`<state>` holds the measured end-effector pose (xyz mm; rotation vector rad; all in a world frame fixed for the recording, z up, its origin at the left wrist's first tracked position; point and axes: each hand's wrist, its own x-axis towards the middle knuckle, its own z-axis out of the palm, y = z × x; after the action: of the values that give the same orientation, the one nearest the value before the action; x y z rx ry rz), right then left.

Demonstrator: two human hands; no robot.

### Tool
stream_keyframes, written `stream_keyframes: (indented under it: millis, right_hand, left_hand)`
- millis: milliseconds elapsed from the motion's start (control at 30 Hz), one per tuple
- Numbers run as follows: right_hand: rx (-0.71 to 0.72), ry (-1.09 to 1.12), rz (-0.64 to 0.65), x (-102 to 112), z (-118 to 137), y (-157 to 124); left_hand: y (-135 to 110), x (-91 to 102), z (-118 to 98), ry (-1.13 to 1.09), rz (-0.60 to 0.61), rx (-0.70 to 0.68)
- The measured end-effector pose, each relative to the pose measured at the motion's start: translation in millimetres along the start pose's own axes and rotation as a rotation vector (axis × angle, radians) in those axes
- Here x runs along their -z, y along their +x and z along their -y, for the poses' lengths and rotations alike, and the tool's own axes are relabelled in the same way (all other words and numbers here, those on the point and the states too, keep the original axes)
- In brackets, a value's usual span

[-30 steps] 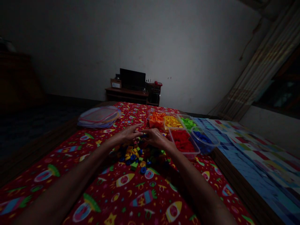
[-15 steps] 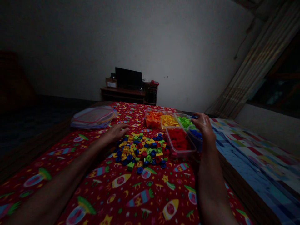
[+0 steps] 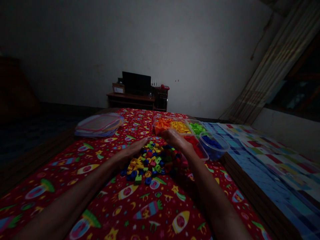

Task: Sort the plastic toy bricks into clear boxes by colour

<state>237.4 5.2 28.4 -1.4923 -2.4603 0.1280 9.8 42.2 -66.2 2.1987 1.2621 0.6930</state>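
A heap of small mixed-colour plastic pieces (image 3: 150, 161) lies on the red rocket-print cloth (image 3: 140, 206). My left hand (image 3: 133, 150) rests at the heap's left edge, fingers stretched towards the far side. My right hand (image 3: 176, 139) reaches over the heap's right side, fingers curved down onto the pieces; whether it grips one is hidden in the dim light. Just beyond stand clear tubs of sorted pieces: orange (image 3: 162, 124), yellow (image 3: 180, 126), green (image 3: 197, 127), red (image 3: 197, 150) and a round tub of blue pieces (image 3: 212, 142).
A stack of clear lids (image 3: 98, 125) sits at the far left of the cloth. A checked patchwork cloth (image 3: 262, 166) covers the surface to the right. A low cabinet with a dark screen (image 3: 137, 88) stands against the far wall.
My right hand has come back from the round blue tub to the right side of the heap. My left hand has shifted slightly towards the heap's far edge.
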Motion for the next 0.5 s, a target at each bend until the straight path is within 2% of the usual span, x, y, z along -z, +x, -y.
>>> stream_keyframes:
  millis: [67, 133, 200, 267, 367, 500]
  right_hand:
    - [0.081, -0.03, 0.069, -22, 11, 3]
    - [0.103, -0.067, 0.119, -39, 15, 6]
    - [0.084, -0.095, 0.165, -50, 15, 9]
    - [0.064, -0.083, 0.177, -55, 15, 11]
    - [0.055, -0.007, 0.138, -56, 12, 12]
    - [0.071, 0.034, -0.007, -59, 6, 10]
  left_hand:
    - [0, 2.4, -10, -0.097, -0.015, 0.004]
    - [-2, 11.1, -15, -0.131, -0.05, 0.017]
    - [-5, 23.3, -13, -0.121, -0.058, 0.046]
    - [-8, 34.5, -8, -0.115, 0.0, 0.093]
    - [-9, 41.7, -1, -0.074, 0.122, 0.13]
    - [-10, 31.9, -6, 0.03, 0.104, 0.074]
